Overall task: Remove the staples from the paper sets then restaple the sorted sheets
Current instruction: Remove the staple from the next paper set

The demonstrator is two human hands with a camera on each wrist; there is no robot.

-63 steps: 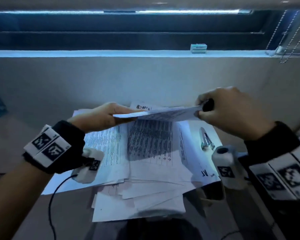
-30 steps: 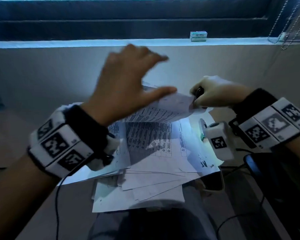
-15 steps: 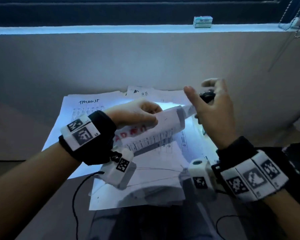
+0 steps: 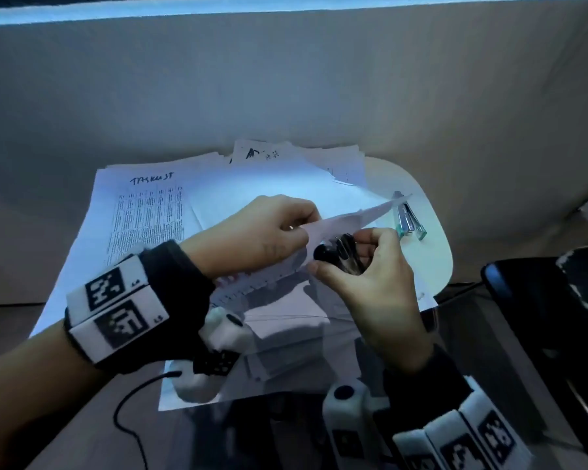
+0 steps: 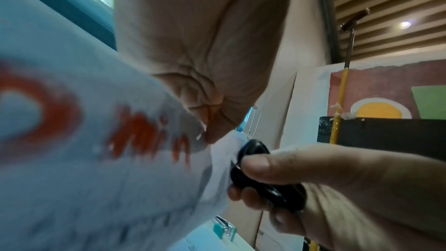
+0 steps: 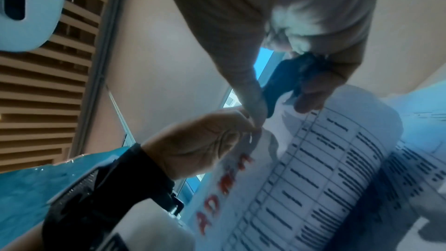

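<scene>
A small white table [image 4: 435,252] with rounded corners stands against a pale wall. Loose printed sheets [image 4: 143,212] cover most of its top in an untidy overlapping spread and hang over its left and near edges; 1 sheet at the left bears a handwritten heading. On the bare right part of the top, just beside the sheets, lies a stapler [image 4: 408,221] with teal ends.

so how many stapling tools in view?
2: a black staple remover gripped by the right hand at the held paper set, and a stapler lying on the table, right of the pile.
</scene>
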